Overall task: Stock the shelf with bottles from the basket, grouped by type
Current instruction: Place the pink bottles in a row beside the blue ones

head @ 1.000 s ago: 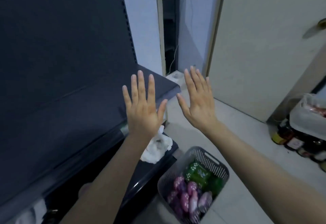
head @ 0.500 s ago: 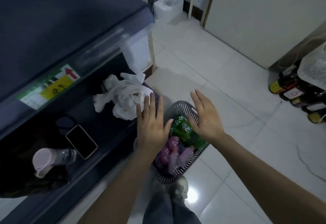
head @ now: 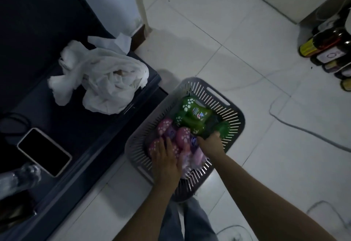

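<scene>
Hands now in basket (head: 235, 115), pick starting: left hand (head: 165, 162) released on pink bottles (head: 183, 134), right hand (head: 210, 143) at 1-o'clock green bottles (head: 191, 113), grip unclear.

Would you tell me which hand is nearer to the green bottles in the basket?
Right. The right hand meets the green bottles at their near edge; the left hand lies farther left, over the pink bottles.

A home room: tiled floor (head: 247, 31), dark shelf (head: 98, 126), labelled bottles (head: 326, 47) by wall.
</scene>
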The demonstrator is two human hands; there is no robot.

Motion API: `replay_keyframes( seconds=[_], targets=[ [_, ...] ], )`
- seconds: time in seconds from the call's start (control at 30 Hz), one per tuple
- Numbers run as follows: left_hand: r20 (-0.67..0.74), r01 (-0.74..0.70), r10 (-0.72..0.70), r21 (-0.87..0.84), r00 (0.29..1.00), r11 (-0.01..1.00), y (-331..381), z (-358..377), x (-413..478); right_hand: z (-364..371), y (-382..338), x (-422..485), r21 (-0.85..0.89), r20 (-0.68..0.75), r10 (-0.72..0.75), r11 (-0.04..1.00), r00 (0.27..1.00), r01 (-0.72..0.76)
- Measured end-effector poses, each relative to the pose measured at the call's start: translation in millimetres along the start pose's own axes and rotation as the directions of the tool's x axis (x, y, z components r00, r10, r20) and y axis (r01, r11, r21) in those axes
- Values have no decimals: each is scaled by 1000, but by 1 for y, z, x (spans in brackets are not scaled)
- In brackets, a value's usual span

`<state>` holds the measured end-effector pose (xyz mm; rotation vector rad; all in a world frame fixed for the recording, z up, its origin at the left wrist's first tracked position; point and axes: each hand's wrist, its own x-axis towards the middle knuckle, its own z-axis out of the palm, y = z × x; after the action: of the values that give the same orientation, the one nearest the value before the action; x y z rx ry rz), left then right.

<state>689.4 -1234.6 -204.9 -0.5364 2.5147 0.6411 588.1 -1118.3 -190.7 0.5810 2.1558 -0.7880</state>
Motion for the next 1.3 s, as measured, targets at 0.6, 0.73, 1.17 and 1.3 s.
replay_keyframes(
  seconds=[0.6,0.73,1.17,1.3],
  targets=[
    [438,706,-555,-466,708,533,18,84,20,64,38,47,107,-49,320,943,946,-314],
    [424,637,-485,-389,765,665,4,84,19,61,37,47,183,-11,289,942,957,-283],
    [441,592,-394,-616,806,520,-25,36,49,61,41,56,277,89,266,919,960,-280],
    [475,552,-284,-753,833,358,-30,16,41,61,42,41,372,83,239,893,967,-253]
  ],
)
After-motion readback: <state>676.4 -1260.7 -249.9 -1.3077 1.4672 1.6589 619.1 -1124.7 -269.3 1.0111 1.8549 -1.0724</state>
